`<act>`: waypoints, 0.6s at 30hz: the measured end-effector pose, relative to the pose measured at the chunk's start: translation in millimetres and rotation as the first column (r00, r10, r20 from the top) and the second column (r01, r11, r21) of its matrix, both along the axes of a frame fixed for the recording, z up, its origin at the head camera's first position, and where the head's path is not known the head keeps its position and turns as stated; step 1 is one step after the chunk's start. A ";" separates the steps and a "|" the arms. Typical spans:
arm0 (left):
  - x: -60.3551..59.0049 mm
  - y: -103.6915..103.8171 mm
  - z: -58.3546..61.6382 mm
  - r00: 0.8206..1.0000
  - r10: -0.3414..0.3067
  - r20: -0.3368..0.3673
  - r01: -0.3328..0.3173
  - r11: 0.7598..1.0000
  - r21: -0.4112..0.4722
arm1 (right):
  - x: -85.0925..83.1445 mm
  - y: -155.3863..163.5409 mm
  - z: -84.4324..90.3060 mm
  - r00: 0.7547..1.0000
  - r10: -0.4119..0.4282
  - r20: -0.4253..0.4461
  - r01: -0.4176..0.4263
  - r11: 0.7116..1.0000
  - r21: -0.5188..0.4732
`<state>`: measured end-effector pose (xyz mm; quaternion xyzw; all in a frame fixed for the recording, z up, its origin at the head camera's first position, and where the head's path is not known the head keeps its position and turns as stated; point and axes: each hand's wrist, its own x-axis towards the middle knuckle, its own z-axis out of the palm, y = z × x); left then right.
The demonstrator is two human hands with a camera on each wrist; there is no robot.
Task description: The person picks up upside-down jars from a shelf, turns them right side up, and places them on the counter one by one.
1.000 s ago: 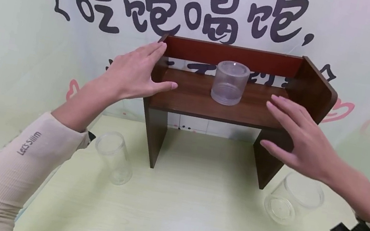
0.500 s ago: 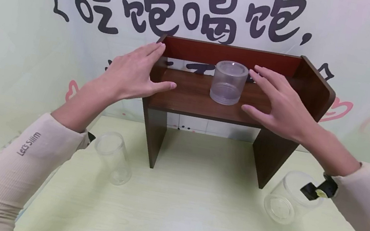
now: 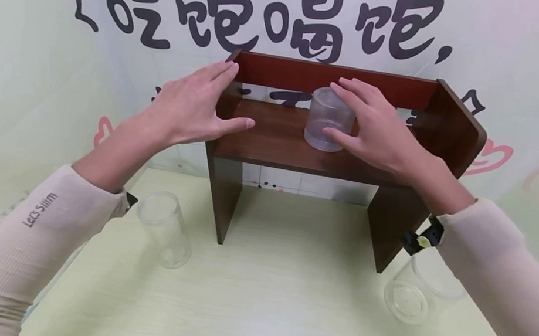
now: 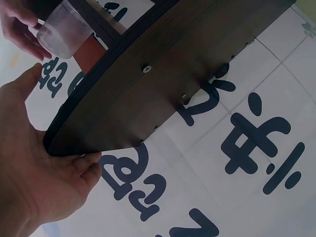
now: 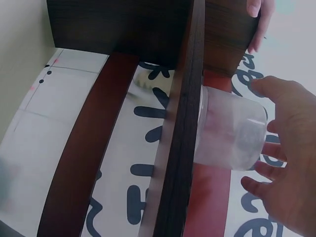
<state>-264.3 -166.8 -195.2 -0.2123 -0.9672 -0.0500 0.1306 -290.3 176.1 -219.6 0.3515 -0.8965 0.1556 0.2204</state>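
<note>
Pale green tabletop (image 3: 275, 323) w/ printed backdrop (image 3: 25, 62), black lettering.

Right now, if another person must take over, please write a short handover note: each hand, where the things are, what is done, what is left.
Left hand: open, steadying the left side panel of the dark brown wooden shelf.
Right hand: fingers curled round the short clear plastic cup, which stands upside down mid-shelf and is not yet lifted.
On the pale green table: a tall clear plastic cup left of the shelf, a wide clear plastic cup to the right, both lying on their sides.
Done: cup gripped. Left: probably lifting it off.
</note>
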 end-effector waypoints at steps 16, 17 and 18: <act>1.4 0.9 -0.5 1.000 0.006 0.002 -0.006 1.000 0.001 | -24.9 -22.5 1.0 0.987 -0.081 0.137 0.071 0.994 0.081; 1.4 0.8 -0.4 1.000 0.007 0.001 -0.007 1.000 0.001 | -25.3 -22.9 1.1 0.987 -0.083 0.141 0.072 0.994 0.081; 1.3 0.7 -0.4 1.000 0.007 0.002 -0.007 1.000 0.002 | -25.6 -23.1 1.1 0.987 -0.081 0.142 0.071 0.994 0.079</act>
